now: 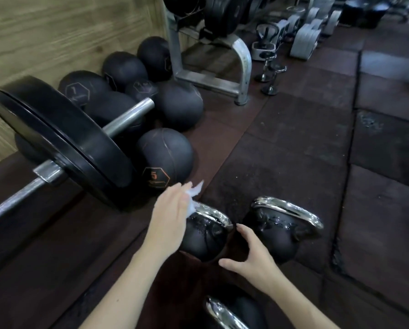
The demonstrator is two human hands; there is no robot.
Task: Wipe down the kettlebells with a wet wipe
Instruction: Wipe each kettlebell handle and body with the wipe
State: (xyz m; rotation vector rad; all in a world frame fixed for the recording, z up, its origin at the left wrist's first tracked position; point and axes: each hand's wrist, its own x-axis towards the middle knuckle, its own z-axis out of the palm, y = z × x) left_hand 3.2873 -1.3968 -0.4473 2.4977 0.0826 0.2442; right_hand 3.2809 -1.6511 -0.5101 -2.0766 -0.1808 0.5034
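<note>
Two black kettlebells with chrome handles stand on the dark rubber floor. My left hand [172,214] holds a white wet wipe [195,194] against the left end of the handle of the nearer kettlebell [204,236]. My right hand [251,254] is cupped at that kettlebell's right side, fingers spread, with nothing in it. The second kettlebell [281,233] stands just to the right, untouched. A third kettlebell [232,313] shows partly at the bottom edge, between my forearms.
A loaded barbell [63,143] lies to the left, its plates close to my left hand. Several black medicine balls [165,155] are piled against the wooden wall. A steel plate rack [222,55] and grey dumbbells [305,41] stand farther back.
</note>
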